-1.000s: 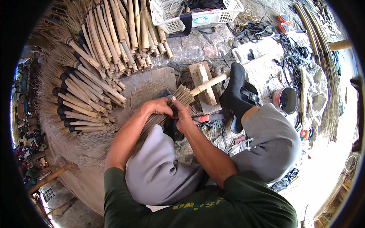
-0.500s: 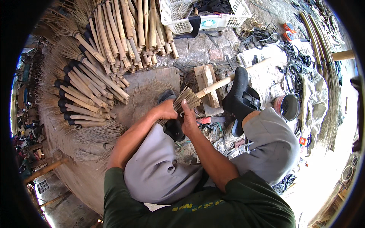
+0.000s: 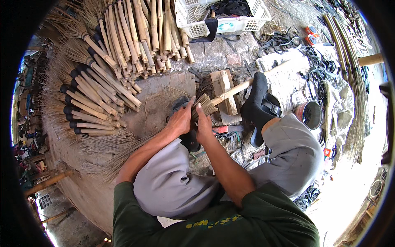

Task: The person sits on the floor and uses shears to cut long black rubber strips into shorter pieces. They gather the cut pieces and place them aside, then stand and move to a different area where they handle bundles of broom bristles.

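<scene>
A bundle of thin brown broom bristles (image 3: 205, 104) stands between my hands, its blunt ends pointing up and right. My left hand (image 3: 181, 120) wraps its left side, fingers pointing up. My right hand (image 3: 203, 126) closes on it from below, thumb laid along the ends. Beyond the bundle a pale bamboo stick (image 3: 235, 90) runs up and right, over a wooden block (image 3: 226, 94) and behind my black-socked right foot (image 3: 258, 96). Where stick and bristles meet is partly hidden. Long loose bristles (image 3: 123, 158) trail out under my left forearm.
Finished-looking brooms with bamboo handles (image 3: 94, 105) are piled at left and far left. A white plastic basket (image 3: 224, 25) holds black strips. At right are tangled black straps (image 3: 325, 66), a round tin (image 3: 309, 114) and long bristle bunches (image 3: 354, 119).
My left hand has moved up along the bundle, its fingers now straighter. The bristle ends look more gathered. More long bristles now show beneath my left forearm.
</scene>
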A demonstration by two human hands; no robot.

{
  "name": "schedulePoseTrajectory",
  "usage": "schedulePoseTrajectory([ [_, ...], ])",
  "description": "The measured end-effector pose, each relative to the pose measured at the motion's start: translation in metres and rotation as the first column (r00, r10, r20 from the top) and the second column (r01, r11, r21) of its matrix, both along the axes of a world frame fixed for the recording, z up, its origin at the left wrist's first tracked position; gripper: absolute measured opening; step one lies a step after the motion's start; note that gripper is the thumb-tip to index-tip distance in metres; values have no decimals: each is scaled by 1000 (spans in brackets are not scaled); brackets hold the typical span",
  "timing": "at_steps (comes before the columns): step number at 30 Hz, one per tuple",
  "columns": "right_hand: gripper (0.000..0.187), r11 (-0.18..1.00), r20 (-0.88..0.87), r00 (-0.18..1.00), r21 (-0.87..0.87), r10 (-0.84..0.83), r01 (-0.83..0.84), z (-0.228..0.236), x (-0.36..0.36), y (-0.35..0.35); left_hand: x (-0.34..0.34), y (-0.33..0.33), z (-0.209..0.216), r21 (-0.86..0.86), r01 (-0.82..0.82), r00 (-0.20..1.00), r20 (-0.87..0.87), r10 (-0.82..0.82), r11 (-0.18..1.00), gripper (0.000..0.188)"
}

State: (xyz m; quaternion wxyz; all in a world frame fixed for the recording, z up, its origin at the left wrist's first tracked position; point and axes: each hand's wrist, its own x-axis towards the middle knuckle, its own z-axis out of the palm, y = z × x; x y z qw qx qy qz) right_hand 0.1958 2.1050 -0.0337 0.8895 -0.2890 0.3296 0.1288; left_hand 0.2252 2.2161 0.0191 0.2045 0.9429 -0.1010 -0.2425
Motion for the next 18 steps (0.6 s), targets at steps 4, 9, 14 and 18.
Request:
schedulePoseTrajectory([
  [4,48,992,58,998,118,39,-45,-17,-5,-9,5,-3,-2,50,-68,992,-106,73,996,84],
  [9,56,997,67,997,65,45,-50,3,-7,-10,11,3,13,80,-97,979,-170,110,992,79],
  [14,74,1000,273,962,21,16,-23,60,3,-8,6,20,50,-206,-223,974,-86,209,953,96],
  [18,77,999,398,916,-21,46,-41,99,16,-13,10,17,81,-412,-151,981,53,189,899,106],
])
